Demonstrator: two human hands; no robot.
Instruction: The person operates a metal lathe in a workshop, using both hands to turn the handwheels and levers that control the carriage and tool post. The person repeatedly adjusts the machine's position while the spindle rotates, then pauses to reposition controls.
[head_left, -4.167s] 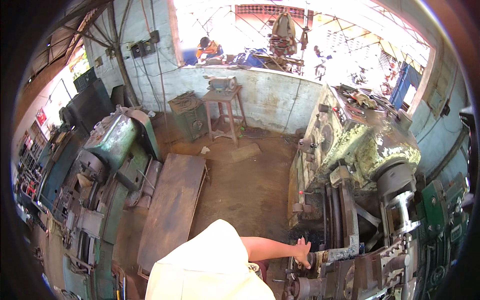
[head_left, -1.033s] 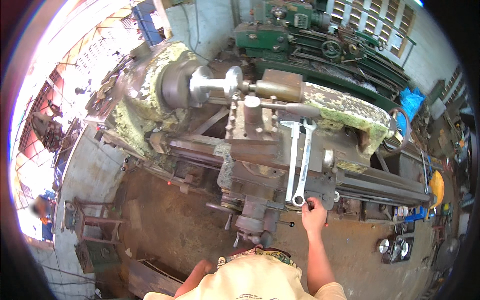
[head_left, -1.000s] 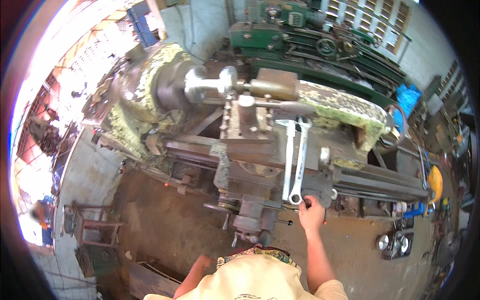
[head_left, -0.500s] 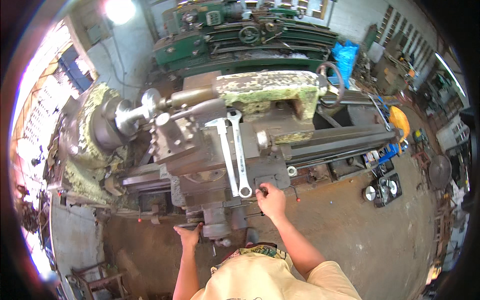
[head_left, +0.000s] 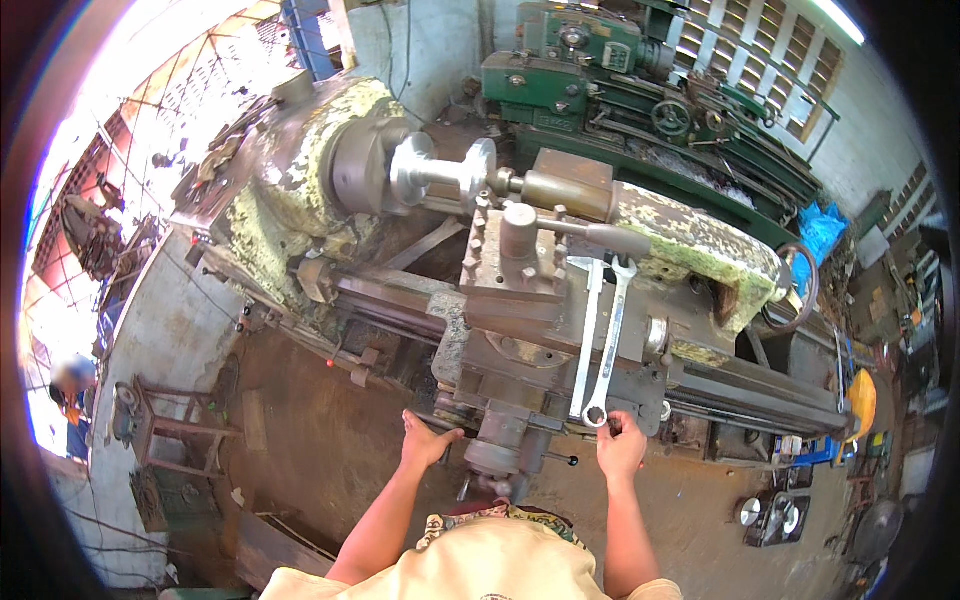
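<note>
A worn lathe stands before me. Its chuck [head_left: 365,165] and tailstock [head_left: 690,220] hold a shiny flanged metal workpiece [head_left: 445,172] between them. Bolts stud the square tool post [head_left: 515,250], topped by a clamping lever [head_left: 605,238]. On the carriage right of it lie a caliper [head_left: 587,340] and a combination spanner [head_left: 612,335], side by side. My left hand [head_left: 428,443] is open, thumb apart, at a dark handwheel seen edge-on; firm contact cannot be made out. My right hand [head_left: 622,450] is closed round a small dark knob beside the spanner's ring end, its fingers partly hiding it.
Behind stands a green lathe [head_left: 640,110], with a blue plastic bag [head_left: 822,245] at its right end. A tailstock handwheel [head_left: 795,290] juts out at right. A black tray [head_left: 780,515] with metal parts sits on the floor. A metal-framed stand [head_left: 180,425] is at left.
My view has swung left, so the lathe sits further right and tilted in the picture. Both hands stay by the same controls; the right still grips the knob.
</note>
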